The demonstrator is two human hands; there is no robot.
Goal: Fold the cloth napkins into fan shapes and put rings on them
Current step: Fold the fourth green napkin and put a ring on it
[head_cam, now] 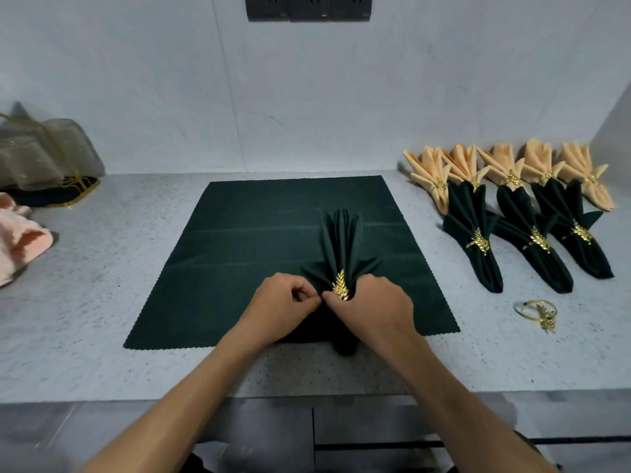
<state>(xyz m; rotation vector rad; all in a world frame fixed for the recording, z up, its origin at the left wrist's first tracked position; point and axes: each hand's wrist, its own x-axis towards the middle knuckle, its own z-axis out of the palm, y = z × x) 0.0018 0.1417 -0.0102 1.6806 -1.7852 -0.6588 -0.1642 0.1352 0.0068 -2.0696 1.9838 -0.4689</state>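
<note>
Both hands meet over the dark green fan napkin (341,240): the left hand (283,302) pinches cloth beside the gold leaf ring (340,286), and the right hand (372,302) grips the napkin at the ring. Its long axis runs straight away from the hands, pleats opening at the far end, tail hidden beneath the wrists. It lies on a flat green napkin (239,261), not yet folded. Right of the hands sit a spare ring (537,312) on the worktop (102,319), three ringed green fans (532,233) and five peach fans (505,169). Left lies unfolded pink cloth (17,244). Judged: the task looks more than half done.
</note>
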